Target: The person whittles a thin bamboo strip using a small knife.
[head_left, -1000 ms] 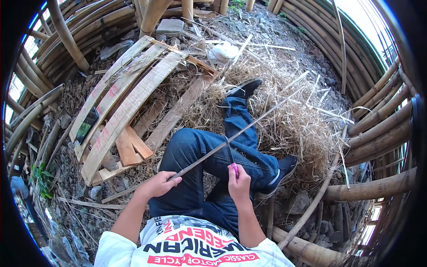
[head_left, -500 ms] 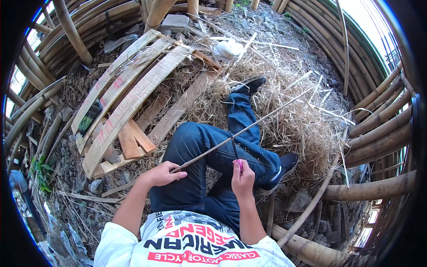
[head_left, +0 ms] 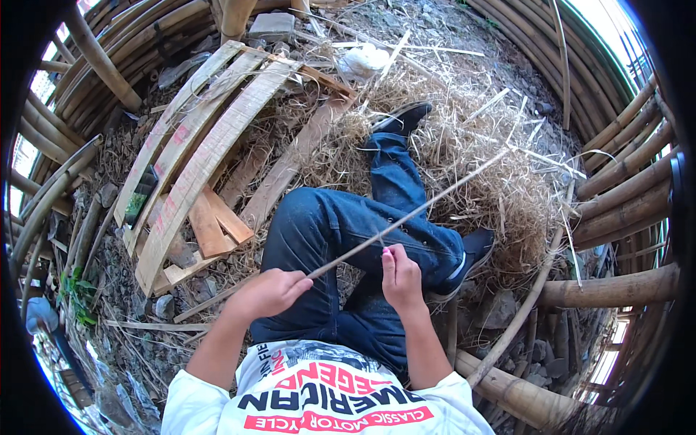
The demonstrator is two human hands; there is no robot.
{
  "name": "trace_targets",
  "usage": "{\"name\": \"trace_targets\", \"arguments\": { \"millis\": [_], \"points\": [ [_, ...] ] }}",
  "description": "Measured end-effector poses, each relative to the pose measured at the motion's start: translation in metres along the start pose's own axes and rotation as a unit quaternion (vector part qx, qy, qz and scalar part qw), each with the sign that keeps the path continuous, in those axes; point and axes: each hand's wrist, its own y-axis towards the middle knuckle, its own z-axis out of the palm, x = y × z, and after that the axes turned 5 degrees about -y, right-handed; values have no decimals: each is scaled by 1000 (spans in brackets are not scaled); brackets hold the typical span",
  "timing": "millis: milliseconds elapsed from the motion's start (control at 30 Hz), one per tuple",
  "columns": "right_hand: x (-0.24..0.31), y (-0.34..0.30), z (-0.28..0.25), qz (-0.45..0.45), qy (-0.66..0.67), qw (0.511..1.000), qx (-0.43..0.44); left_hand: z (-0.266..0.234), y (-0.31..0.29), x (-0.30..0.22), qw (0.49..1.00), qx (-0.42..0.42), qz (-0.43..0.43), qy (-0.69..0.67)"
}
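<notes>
My left hand (head_left: pixel 274 291) is closed around the near end of a long thin bamboo strip (head_left: pixel 435 200). The strip slants up to the right across my bent legs, its far end over the straw-like shavings. In my right hand (head_left: pixel 402 278) is a small knife with a pink handle (head_left: pixel 387 250), mostly hidden by the fingers. Its dark blade (head_left: pixel 380 236) is blurred and meets the strip near mid-length; whether it cuts in cannot be made out.
Curled shavings (head_left: pixel 500 196) lie heaped around my shoes. To the left, a slatted wooden pallet (head_left: pixel 210 156) carries a dark phone-like slab (head_left: pixel 141 196). Bamboo pole walls (head_left: pixel 623 210) curve around both sides. A white bundle (head_left: pixel 362 61) and a grey block (head_left: pixel 272 27) lie farther off.
My hands have come closer together, the left shifting right along with the strip. The knife now shows less blade beyond the strip. The whole view has shifted slightly.
</notes>
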Motion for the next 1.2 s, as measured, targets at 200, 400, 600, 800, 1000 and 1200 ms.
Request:
{"name": "trace_targets", "arguments": {
  "millis": [200,400,600,800,1000,1200],
  "points": [
    [-7,-3,-14,-71,-93,993,5,10,-7,-20,996,13,38,-79],
    [-18,-10,-27,-94,-122,988,15,27,-12,-14,980,115,22,-159],
    [-45,-17,-31,-82,-219,972,19,39,-27,-22,976,137,-60,-159],
    [-27,-25,-34,-64,-210,974,53,40,-23,-26,979,116,-55,-161],
    [-42,-17,-48,-27,-245,969,24,40,-34,-30,988,94,-60,-108],
    [-15,-37,-36,-95,-147,982,73,35,-27,-51,993,71,-58,-72]
  ]
}}
